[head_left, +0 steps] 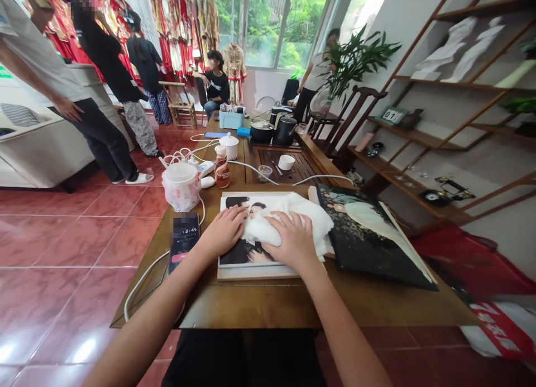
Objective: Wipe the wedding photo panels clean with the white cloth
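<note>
— Forearms come in from six o'clock over the table's [272, 311] near edge. What are the hands doing?

— Left hand [224, 230] lies palm down on the photo [240, 254], fingers straight and close together, gripping nothing. Right hand [293, 242] is spread over a white cloth [312, 219], fingers loosely bent and pressing down on it, not closed round it.

— And where is the cloth?

— It is bunched on the photo's upper right part, running out past the right hand toward two o'clock. The photo lies flat in the middle of the table, square to the near edge.

— What crowds it?

— At nine o'clock of the left hand is a phone [183, 239], just beside the photo's left edge. At three o'clock of the right hand a dark print [368, 236] lies tilted, touching the cloth. At twelve o'clock stands a bottle [221, 168], with a bagged cup [181, 187] at eleven, both apart from the photo.

— Any open room?

— A bare strip of wood runs between the photo and the near edge. At eight o'clock a white cable [142, 281] runs along the table's left edge.
</note>
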### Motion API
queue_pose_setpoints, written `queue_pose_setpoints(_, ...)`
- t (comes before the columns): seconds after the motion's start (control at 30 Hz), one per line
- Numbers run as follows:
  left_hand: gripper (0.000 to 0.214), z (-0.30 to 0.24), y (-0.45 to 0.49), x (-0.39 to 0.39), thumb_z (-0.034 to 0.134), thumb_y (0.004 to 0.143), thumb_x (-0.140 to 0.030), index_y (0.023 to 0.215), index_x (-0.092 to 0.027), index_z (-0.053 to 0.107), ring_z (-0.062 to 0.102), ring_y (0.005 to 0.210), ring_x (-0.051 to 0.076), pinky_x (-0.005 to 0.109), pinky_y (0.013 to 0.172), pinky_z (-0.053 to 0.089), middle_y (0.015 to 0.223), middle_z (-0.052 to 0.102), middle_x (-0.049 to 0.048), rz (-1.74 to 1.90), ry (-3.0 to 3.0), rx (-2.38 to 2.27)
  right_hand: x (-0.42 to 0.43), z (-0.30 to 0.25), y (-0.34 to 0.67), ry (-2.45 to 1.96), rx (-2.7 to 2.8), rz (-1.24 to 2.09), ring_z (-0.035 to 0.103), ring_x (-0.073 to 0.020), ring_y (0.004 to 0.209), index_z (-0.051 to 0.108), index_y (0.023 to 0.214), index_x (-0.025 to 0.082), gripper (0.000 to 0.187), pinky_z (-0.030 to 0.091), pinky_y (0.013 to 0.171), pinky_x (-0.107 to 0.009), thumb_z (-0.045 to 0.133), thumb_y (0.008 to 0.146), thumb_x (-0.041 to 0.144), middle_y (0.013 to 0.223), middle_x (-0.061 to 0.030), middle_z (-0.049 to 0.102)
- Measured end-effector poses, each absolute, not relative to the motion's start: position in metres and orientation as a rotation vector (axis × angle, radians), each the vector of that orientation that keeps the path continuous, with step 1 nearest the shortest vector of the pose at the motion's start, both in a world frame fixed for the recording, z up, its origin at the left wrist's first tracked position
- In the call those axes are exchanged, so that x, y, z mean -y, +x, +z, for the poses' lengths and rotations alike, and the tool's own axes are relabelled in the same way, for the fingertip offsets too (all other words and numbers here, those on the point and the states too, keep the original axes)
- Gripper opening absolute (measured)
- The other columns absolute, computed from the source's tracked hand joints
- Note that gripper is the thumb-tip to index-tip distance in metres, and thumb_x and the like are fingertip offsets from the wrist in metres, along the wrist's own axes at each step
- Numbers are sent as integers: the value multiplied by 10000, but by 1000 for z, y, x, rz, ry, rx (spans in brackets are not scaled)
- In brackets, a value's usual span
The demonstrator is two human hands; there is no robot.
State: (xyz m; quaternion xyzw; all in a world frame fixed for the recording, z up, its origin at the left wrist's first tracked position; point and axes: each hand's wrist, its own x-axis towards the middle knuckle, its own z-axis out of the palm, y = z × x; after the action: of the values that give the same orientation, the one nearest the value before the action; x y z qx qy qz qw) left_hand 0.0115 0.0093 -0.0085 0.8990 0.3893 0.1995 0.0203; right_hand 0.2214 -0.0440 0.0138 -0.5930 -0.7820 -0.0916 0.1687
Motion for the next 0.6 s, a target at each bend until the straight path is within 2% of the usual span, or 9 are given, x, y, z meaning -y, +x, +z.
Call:
queue_pose_setpoints(0.17,372,-3,14,-5,412,960,-201,1331,-198,425,402,1327,223,412,1088,347,1418,450,93,637,2787,-1198,34,18,223,-1688,2196,-276,431,-307,1086,601,1187,292,492,211,975,-490,621,741,498,1240,-35,591)
queue_pose_setpoints(0.47,324,-5,15,-4,411,967,-221,1285,-190,466,418,1314,224,406,1084,354,1402,464,99,640,2789,-1210,92,11,220,-1671,2156,-246,433,-317,1090,613,1161,272,473,189,1017,-504,616,749,504,1247,-40,585)
queue_pose_setpoints(0.6,328,-5,16,-4,409,968,-219,1289,-181,466,420,1312,226,401,1078,362,1397,470,101,613,2788,-1223,88,12,222,-1671,2174,-233,440,-314,1069,613,1166,272,474,201,994,-501,620,742,484,1232,-44,592)
